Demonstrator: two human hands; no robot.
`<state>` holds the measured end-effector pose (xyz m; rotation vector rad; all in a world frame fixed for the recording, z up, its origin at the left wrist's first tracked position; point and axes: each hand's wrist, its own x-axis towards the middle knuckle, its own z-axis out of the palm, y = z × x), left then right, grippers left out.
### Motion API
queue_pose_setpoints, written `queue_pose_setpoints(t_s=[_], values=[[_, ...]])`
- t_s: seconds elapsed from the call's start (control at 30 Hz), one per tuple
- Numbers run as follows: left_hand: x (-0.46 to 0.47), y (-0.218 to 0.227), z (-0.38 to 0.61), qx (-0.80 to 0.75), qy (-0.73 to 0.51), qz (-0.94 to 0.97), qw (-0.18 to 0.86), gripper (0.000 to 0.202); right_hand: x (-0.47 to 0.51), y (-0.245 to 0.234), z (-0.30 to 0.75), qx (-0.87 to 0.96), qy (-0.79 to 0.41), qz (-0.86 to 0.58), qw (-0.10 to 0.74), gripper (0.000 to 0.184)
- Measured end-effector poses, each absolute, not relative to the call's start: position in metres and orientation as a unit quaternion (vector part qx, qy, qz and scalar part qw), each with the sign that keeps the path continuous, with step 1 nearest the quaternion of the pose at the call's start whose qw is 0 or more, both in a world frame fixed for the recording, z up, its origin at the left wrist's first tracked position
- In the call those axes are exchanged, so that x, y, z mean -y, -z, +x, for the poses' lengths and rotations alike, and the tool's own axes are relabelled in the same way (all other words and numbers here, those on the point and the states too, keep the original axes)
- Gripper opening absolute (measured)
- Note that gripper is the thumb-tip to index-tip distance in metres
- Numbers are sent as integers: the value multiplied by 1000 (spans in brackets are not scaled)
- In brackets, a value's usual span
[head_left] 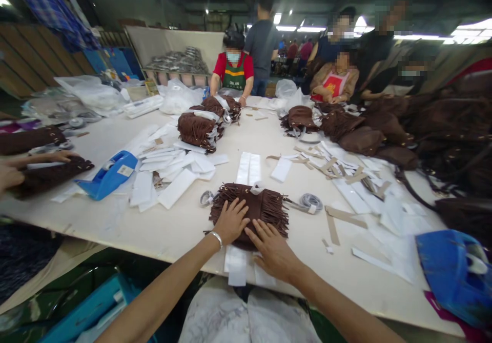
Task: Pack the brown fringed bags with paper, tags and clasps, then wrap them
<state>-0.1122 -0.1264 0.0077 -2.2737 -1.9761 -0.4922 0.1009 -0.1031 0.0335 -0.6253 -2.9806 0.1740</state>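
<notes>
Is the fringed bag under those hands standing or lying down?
Lying down: the brown bag has its fringed side up, with the left hand and right hand on top.

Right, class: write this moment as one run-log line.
left hand: palm down on brown fringed bag | right hand: fingers on same bag | white strips: at far and near edges | grey coil: beside bag, right

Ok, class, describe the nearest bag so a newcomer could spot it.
Find the pale table, then the middle of its near edge. There lies a brown fringed bag with a grey coil on either side. Unlike the heaped bags to the right, it lies by itself.
</notes>
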Motion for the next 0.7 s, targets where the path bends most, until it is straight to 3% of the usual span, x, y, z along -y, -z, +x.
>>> queue_pose_setpoints(t_s=[0.13, 0.27, 0.47, 0.7], values=[[164, -26, -113, 624, 194, -755, 52, 36, 93, -16, 91, 973, -41, -214, 72, 53], [211, -19, -94, 606, 220, -759, 88, 22, 76, -24, 92, 965, -112, -214, 108, 37], [202, 2, -77, 576, 110, -803, 108, 32, 58, -46, 95, 920, -260, -269, 118, 26], [173, -34, -96, 477, 76, -865, 133, 36, 19, -70, 90, 885, -358, -273, 121, 24]])
